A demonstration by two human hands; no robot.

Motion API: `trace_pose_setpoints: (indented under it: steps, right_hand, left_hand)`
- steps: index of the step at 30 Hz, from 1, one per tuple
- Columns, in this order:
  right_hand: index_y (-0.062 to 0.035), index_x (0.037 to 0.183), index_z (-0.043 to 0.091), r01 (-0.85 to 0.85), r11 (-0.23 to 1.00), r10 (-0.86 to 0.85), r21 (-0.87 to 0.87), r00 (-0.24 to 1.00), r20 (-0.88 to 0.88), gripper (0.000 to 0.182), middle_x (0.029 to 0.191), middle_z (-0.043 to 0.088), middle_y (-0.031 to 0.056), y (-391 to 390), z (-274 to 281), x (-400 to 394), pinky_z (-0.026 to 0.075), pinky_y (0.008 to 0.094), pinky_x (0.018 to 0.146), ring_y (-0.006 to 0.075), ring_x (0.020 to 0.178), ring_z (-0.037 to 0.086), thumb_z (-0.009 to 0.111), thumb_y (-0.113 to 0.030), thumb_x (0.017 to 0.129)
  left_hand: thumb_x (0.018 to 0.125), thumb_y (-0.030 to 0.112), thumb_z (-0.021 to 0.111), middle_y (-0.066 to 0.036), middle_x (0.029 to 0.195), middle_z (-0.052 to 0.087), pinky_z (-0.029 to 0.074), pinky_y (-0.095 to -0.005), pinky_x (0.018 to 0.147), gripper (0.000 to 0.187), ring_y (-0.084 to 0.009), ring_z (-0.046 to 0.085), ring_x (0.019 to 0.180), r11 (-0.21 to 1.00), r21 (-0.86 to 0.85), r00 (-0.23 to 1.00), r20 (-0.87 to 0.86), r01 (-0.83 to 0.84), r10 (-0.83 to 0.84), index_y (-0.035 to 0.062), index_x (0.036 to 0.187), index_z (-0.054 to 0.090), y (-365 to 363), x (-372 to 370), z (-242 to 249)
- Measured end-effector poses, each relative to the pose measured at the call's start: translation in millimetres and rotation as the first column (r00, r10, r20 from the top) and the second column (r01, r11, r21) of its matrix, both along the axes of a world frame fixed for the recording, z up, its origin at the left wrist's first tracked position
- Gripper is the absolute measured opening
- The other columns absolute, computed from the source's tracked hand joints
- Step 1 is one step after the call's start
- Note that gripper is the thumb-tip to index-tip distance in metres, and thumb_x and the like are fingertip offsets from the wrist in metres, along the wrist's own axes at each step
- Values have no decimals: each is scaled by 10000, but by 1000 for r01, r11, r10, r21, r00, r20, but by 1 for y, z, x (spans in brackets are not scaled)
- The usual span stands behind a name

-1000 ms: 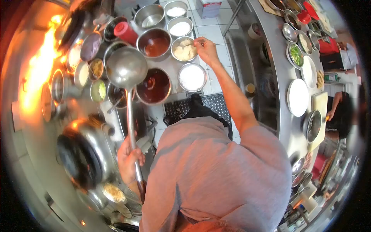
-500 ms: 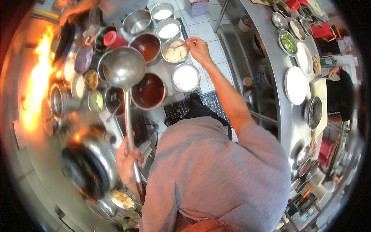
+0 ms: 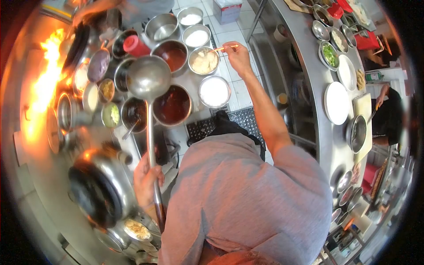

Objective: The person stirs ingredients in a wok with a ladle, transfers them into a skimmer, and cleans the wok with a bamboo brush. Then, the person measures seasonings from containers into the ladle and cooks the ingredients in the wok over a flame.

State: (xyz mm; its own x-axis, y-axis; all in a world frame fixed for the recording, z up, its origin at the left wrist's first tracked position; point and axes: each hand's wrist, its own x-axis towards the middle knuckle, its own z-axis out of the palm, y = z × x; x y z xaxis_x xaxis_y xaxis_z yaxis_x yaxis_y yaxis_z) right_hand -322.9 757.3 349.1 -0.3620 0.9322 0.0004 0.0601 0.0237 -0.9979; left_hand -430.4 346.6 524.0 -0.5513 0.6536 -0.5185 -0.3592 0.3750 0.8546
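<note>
My left hand (image 3: 145, 179) is wrapped round the handle of a large metal ladle (image 3: 149, 78), whose bowl hangs above the pots of dark sauce. My right hand (image 3: 238, 58) pinches the thin handle of a spoon (image 3: 223, 48). The spoon's far end reaches the edge of a metal bowl of pale, lumpy paste (image 3: 204, 62), and its tip is hard to make out. Just below stands a bowl of white powder (image 3: 214, 91). A pot of dark red sauce (image 3: 172, 105) lies beneath the ladle, and a pot of reddish sauce (image 3: 170, 56) stands behind it.
Tall flames (image 3: 46, 88) rise at the far left. A black wok (image 3: 95, 190) sits on the stove, near a dish of yellowish food (image 3: 137, 229). Another person's arm (image 3: 95, 8) shows at the top left. White plates (image 3: 336, 103) stand on the steel counter at right.
My right hand has drawn back to the right from the paste bowl, and more of the spoon shows. The ladle has shifted slightly right and down in view.
</note>
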Motion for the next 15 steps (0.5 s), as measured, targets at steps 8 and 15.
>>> trace_pose_setpoints:
  steps: [8,15]
  right_hand:
    - [-19,959,652,-160,987,160,24,947,-280,126,824,698,53,-10,101,2,361,170,418,14,524,470,588,-111,900]
    - [-3,989,677,-114,926,118,359,993,10,208,840,708,49,6,105,-12,473,231,638,78,732,614,574,-174,932]
  left_hand:
    - [832,58,562,0,596,463,355,-213,431,521,-78,445,449,999,0,998,55,40,-40,-30,1333,445,38,-3,-14]
    - [822,35,559,-3,669,516,392,-206,457,453,-75,493,506,992,58,983,136,116,-122,-45,1265,512,65,-7,-35]
